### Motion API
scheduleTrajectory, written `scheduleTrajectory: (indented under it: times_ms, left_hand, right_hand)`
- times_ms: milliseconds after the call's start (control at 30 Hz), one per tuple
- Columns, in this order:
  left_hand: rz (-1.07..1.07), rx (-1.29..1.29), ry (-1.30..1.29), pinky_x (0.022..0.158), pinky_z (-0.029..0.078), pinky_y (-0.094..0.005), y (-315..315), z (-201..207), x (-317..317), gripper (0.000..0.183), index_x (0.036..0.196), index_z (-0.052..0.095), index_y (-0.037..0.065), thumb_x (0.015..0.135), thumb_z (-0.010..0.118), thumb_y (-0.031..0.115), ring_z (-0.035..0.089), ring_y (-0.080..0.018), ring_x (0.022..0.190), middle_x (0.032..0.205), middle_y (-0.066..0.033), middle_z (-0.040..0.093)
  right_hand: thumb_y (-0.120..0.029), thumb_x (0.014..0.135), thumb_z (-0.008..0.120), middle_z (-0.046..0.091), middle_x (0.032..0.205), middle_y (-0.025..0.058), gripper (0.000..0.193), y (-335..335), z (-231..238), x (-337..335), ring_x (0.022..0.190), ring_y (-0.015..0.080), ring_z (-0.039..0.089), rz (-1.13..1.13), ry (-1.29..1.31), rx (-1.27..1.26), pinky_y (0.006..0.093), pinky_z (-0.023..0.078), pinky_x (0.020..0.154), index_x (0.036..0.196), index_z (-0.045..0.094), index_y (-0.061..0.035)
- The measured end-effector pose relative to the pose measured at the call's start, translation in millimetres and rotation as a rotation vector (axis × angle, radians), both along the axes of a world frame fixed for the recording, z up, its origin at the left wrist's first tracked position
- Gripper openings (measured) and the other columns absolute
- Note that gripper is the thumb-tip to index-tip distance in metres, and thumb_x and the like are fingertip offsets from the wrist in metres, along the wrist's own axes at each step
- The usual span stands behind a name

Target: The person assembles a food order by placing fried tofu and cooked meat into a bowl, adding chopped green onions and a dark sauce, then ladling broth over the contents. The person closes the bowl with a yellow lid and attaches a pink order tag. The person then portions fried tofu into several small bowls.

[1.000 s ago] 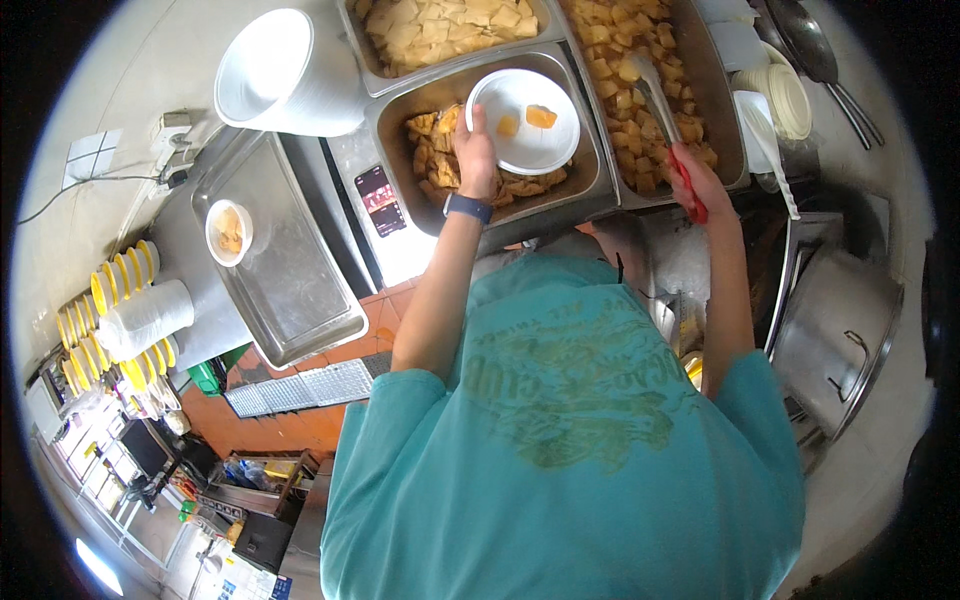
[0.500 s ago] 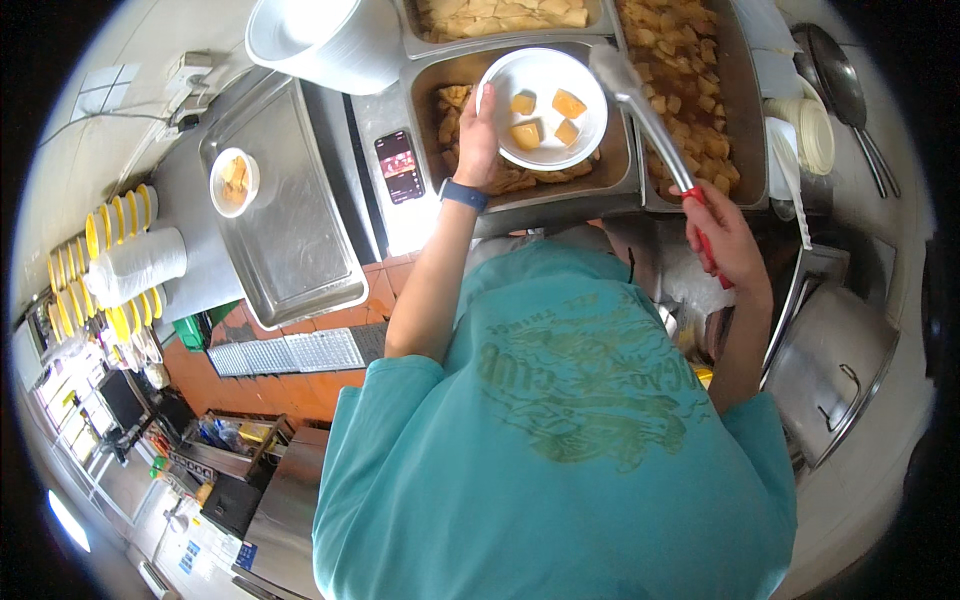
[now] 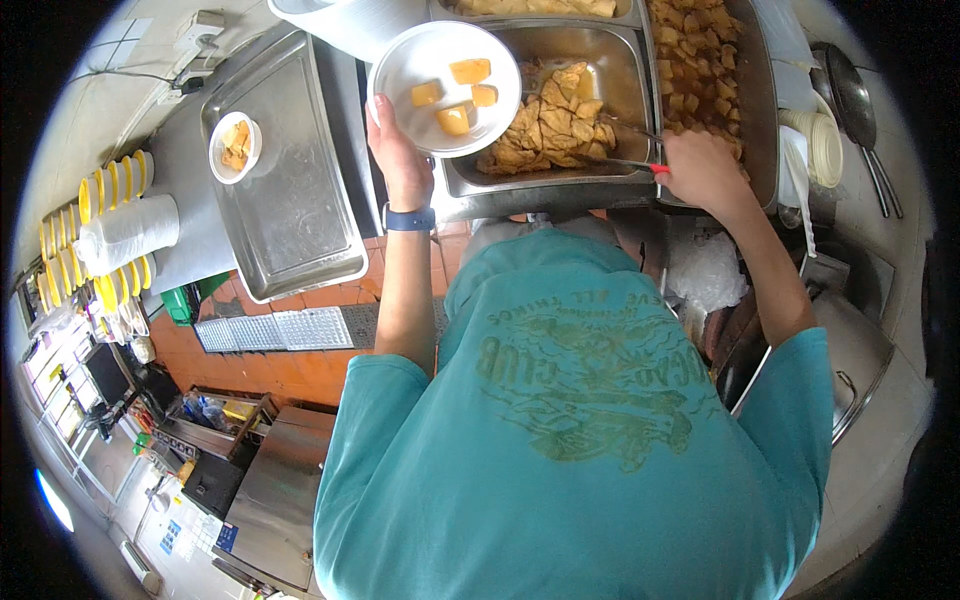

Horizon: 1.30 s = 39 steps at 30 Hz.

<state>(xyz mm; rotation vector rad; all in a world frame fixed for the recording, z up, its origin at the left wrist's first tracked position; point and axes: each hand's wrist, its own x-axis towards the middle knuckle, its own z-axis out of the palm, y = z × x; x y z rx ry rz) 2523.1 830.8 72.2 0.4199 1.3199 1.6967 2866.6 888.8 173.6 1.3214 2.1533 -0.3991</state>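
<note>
My left hand (image 3: pixel 400 165) is closed on the rim of a round white bowl (image 3: pixel 385 85), thumb over its edge. Several golden food cubes (image 3: pixel 453 120) lie apart in the bowl. Red-handled metal tongs (image 3: pixel 628 163) are gripped in my right hand (image 3: pixel 703 172), knuckles up. The tong arms reach left into the middle steel pan (image 3: pixel 625 65), at a heap of folded brown food pieces (image 3: pixel 545 125) like fried tofu skin. The tong tips are partly hidden among the pieces, so I cannot tell if they pinch any.
To the right stands a long pan of chunks in brown broth (image 3: pixel 700 60); another pan (image 3: pixel 530 8) lies beyond. White stacked bowls (image 3: pixel 345 25) stand at the far left. A large steel tray (image 3: pixel 290 220) bears a small filled cup (image 3: pixel 235 150). Ladles (image 3: pixel 850 95) lie far right.
My left hand has carried the bowl to the left, uncovering the middle pan. My right hand has moved forward, bringing the tongs from above the pans down into the middle one.
</note>
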Motion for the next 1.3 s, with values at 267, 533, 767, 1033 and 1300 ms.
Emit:
scheduleTrajectory:
  times_ms: [267,533,767,1033,1300]
  left_hand:
    - [0.013,0.016,-0.043,0.103,0.044,-0.0355,-20,-6,5,0.046,0.137,0.052,0.003,0.107,0.048,0.038,0.057,-0.0207,0.118,0.129,-0.0117,0.06]
    - [0.078,0.014,0.002,0.104,0.044,-0.0379,-36,-3,-15,0.051,0.14,0.049,0.004,0.106,0.049,0.042,0.055,-0.0233,0.122,0.133,-0.013,0.057]
    - [0.065,-0.007,-0.036,0.105,0.044,-0.0393,-39,-5,-19,0.05,0.14,0.048,0.003,0.106,0.048,0.041,0.055,-0.0256,0.124,0.135,-0.0142,0.056]
    - [0.075,-0.01,-0.07,0.104,0.045,-0.0381,-46,-4,-10,0.052,0.142,0.047,0.004,0.106,0.048,0.041,0.055,-0.0249,0.124,0.134,-0.0141,0.057]
    - [0.021,-0.069,0.026,0.105,0.043,-0.0366,-47,5,-1,0.051,0.143,0.048,0.006,0.106,0.047,0.041,0.054,-0.0225,0.123,0.133,-0.0122,0.057]
  right_hand:
    - [-0.011,0.081,0.068,0.072,0.092,0.0215,0.021,14,-15,-20,0.091,0.0382,0.072,0.159,-0.082,-0.042,0.0478,0.057,0.08,0.098,0.073,0.0015]
    - [-0.013,0.085,0.068,0.071,0.088,0.0207,0.032,15,20,-4,0.086,0.038,0.071,0.106,0.027,0.217,0.0481,0.057,0.078,0.115,0.064,-0.0016]
    - [-0.004,0.073,0.074,0.07,0.094,0.0141,0.034,30,-20,-15,0.086,0.0288,0.071,0.592,-0.135,0.263,0.0375,0.056,0.073,0.105,0.064,-0.001]
    - [-0.005,0.077,0.068,0.071,0.08,0.0117,0.027,47,-47,-17,0.085,0.0281,0.071,0.66,-0.139,0.112,0.0396,0.054,0.071,0.104,0.067,-0.0017]
    - [-0.001,0.079,0.066,0.07,0.102,0.0161,0.042,37,27,7,0.092,0.0382,0.069,0.342,-0.036,0.156,0.0475,0.054,0.081,0.121,0.064,-0.0069]
